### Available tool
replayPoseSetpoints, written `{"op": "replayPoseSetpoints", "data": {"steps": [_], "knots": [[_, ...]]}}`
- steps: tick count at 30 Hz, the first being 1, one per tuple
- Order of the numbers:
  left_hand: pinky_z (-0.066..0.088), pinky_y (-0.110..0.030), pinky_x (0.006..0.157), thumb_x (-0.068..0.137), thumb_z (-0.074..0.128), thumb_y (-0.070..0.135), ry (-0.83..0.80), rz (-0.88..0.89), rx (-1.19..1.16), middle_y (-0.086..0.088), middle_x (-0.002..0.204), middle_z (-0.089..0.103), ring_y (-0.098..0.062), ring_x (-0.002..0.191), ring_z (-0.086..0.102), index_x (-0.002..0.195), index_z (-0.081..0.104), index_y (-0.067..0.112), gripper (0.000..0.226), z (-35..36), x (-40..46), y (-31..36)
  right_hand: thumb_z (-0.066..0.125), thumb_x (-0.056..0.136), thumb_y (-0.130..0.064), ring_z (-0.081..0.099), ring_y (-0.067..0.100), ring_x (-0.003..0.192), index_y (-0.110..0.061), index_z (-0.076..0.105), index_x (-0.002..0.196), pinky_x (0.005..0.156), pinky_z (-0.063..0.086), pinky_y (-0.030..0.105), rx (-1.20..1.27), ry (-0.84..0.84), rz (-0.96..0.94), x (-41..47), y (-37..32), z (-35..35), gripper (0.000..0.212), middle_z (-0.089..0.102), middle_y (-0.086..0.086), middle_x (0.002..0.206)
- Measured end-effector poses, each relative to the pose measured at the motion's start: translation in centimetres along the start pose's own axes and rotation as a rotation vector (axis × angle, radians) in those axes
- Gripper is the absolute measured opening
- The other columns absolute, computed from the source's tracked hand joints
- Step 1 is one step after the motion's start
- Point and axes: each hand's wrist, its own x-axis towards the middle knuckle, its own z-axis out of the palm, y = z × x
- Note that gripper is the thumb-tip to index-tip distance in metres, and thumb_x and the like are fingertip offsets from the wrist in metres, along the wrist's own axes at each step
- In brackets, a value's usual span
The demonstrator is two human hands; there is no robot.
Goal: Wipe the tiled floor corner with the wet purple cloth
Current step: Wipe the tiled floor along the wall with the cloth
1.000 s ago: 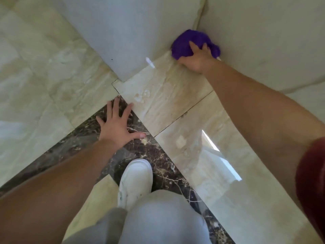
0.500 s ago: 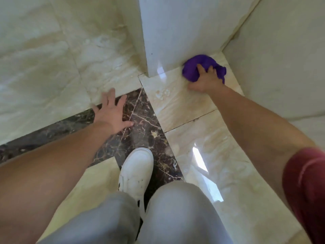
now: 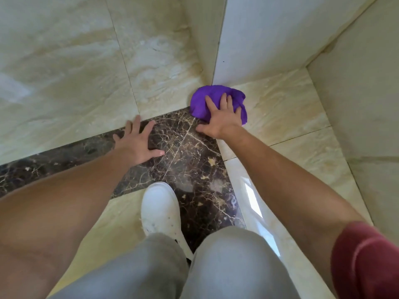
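A bunched purple cloth (image 3: 203,100) lies on the floor at the foot of a white wall corner (image 3: 216,67), half on beige tile, half on the dark marble strip (image 3: 190,160). My right hand (image 3: 222,119) presses flat on top of the cloth, fingers spread over it, thumb on the dark strip. My left hand (image 3: 138,143) rests palm down with fingers apart on the dark marble strip, to the left of the cloth, holding nothing.
Walls rise on the right (image 3: 356,93) and behind the cloth, enclosing a narrow beige recess (image 3: 280,104). Glossy beige tiles (image 3: 64,72) spread to the left. My white shoe (image 3: 160,210) and grey-trousered knees (image 3: 226,266) are near the bottom.
My right hand has dragged the cloth from deep in the recess corner out along the wall base to the wall's outer corner. My left hand stays planted on the dark strip.
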Motion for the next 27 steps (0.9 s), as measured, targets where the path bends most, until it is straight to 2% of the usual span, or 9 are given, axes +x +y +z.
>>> {"op": "replayPoseSetpoints", "data": {"steps": [4,8,10,12,14,18,22,27], "knots": [[0.007,-0.079,0.113,0.072,0.051,0.087,-0.005,0.013,-0.004,0.003,0.164,-0.035,-0.03,0.154,-0.025,0.152,-0.021,0.05,0.114,1.5,0.5,-0.9,0.053,0.081,-0.073,-0.011,0.031,0.156,-0.04,0.0,0.159,0.124,0.002,0.057,-0.003,0.009,-0.1,0.2,-1.5,0.7,0.099,-0.012,0.014,0.169],[-0.001,-0.076,0.114,0.074,0.041,0.089,0.162,0.063,0.035,0.0,0.169,-0.02,-0.035,0.154,-0.023,0.154,0.0,0.053,0.097,1.3,1.0,-2.3,0.053,0.081,-0.074,-0.006,0.036,0.156,-0.036,0.001,0.16,0.123,0.006,0.058,-0.014,0.008,-0.089,1.4,-4.7,0.1,0.102,-0.008,0.019,0.169],[0.0,-0.073,0.118,0.081,0.036,0.085,0.231,0.124,0.088,-0.003,0.169,-0.018,-0.035,0.154,-0.021,0.157,0.006,0.045,0.091,0.7,1.8,-3.2,0.054,0.08,-0.075,-0.001,0.041,0.155,-0.032,-0.002,0.16,0.122,0.014,0.059,-0.065,-0.003,-0.039,1.9,-5.8,-0.4,0.107,-0.006,0.024,0.167],[0.004,-0.069,0.121,0.086,0.034,0.078,0.298,0.097,0.095,-0.007,0.169,-0.017,-0.034,0.155,-0.019,0.16,0.002,0.03,0.093,-0.3,3.1,-4.4,0.049,0.081,-0.078,0.003,0.045,0.154,-0.027,-0.004,0.16,0.12,0.022,0.059,-0.091,-0.015,0.004,2.5,-7.0,-0.8,0.108,-0.003,0.028,0.166],[0.003,-0.066,0.122,0.089,0.031,0.074,0.332,0.023,0.053,-0.008,0.169,-0.018,-0.034,0.155,-0.019,0.161,0.0,0.025,0.092,-1.5,4.4,-5.6,0.045,0.081,-0.079,0.001,0.046,0.154,-0.024,-0.005,0.16,0.121,0.017,0.06,-0.08,-0.023,-0.007,3.4,-8.8,-0.8,0.109,-0.005,0.031,0.165],[-0.004,-0.064,0.122,0.083,0.022,0.085,0.272,0.0,0.029,-0.007,0.168,-0.021,-0.033,0.154,-0.021,0.159,-0.003,0.034,0.096,-4.1,7.3,-6.7,0.04,0.076,-0.085,-0.016,0.038,0.154,-0.029,-0.007,0.159,0.12,-0.006,0.061,0.148,-0.028,0.027,6.6,-11.1,-2.3,0.111,-0.018,0.024,0.165],[-0.003,-0.066,0.121,0.077,0.023,0.091,0.249,-0.019,-0.007,-0.003,0.169,-0.02,-0.031,0.155,-0.021,0.158,-0.004,0.039,0.1,-5.7,9.9,-7.6,0.042,0.077,-0.085,-0.016,0.032,0.155,-0.035,-0.003,0.16,0.121,-0.004,0.059,0.189,-0.032,0.042,10.3,-11.6,-4.5,0.107,-0.016,0.019,0.168],[0.001,-0.066,0.121,0.082,0.014,0.087,0.365,0.001,-0.018,-0.004,0.171,-0.014,-0.032,0.156,-0.014,0.158,0.001,0.037,0.092,-8.3,14.3,-9.8,0.048,0.078,-0.08,-0.014,0.03,0.156,-0.039,-0.001,0.159,0.121,-0.003,0.058,0.174,-0.01,0.014,15.1,-12.0,-6.5,0.103,-0.014,0.017,0.168]]}}
